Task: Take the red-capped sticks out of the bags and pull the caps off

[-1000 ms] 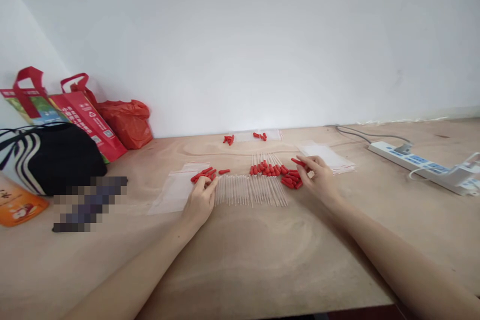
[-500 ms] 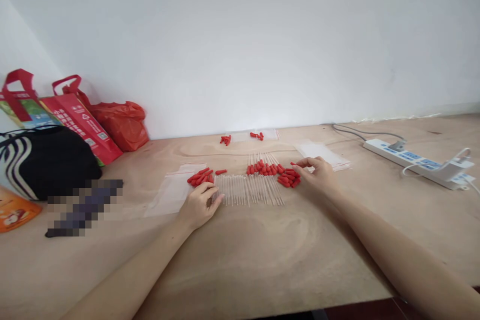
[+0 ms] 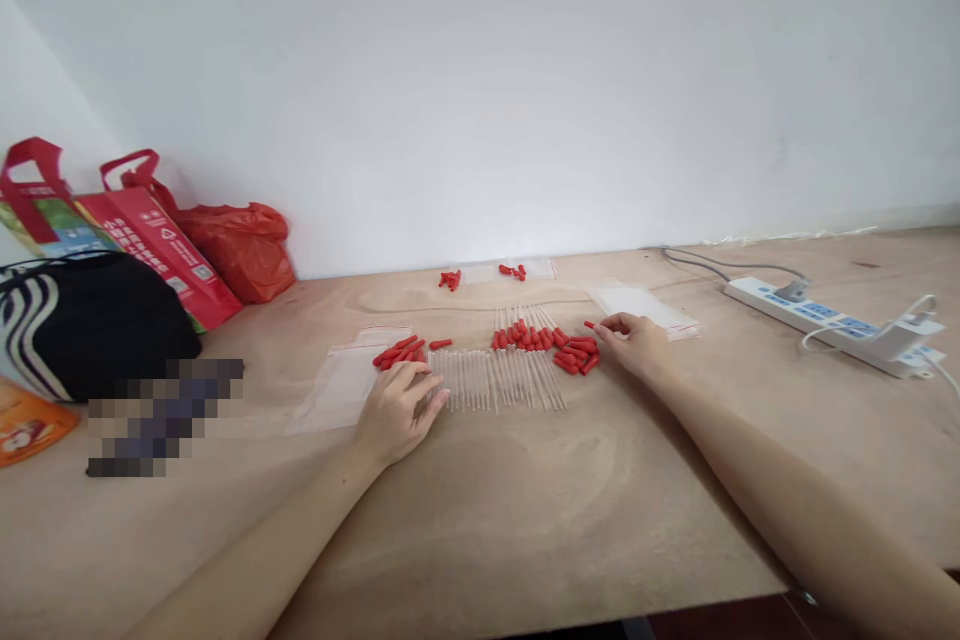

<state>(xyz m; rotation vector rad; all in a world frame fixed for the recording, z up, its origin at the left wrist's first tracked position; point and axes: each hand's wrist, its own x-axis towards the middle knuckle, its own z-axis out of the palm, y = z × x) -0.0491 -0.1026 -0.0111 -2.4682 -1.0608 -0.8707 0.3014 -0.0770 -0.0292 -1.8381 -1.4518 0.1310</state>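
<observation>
My right hand (image 3: pixel 636 345) pinches a red rubber dropper bulb (image 3: pixel 589 324) between thumb and fingertips, just above the right-hand pile of red bulbs (image 3: pixel 576 356). My left hand (image 3: pixel 401 410) rests on the table with thumb and fingers apart, touching or close to the left end of a row of clear thin dropper tubes (image 3: pixel 480 380). Part of the left pile of bulbs (image 3: pixel 397 352) is hidden behind that hand. Beyond the row, several tubes fitted with red bulbs (image 3: pixel 529 333) lie side by side, their tubes pointing to the wall.
Clear zip bags lie left (image 3: pixel 330 385) and right (image 3: pixel 637 307). Near the wall are another bag (image 3: pixel 480 272) and small red bulb groups (image 3: pixel 450 280). A power strip (image 3: pixel 832 322) with cables is at right. Shopping bags (image 3: pixel 150 245) and a black bag (image 3: pixel 112 325) stand left.
My right hand has shifted slightly, and the bulb in its fingers now shows more plainly. The left hand stays at the end of the tube row, almost still.
</observation>
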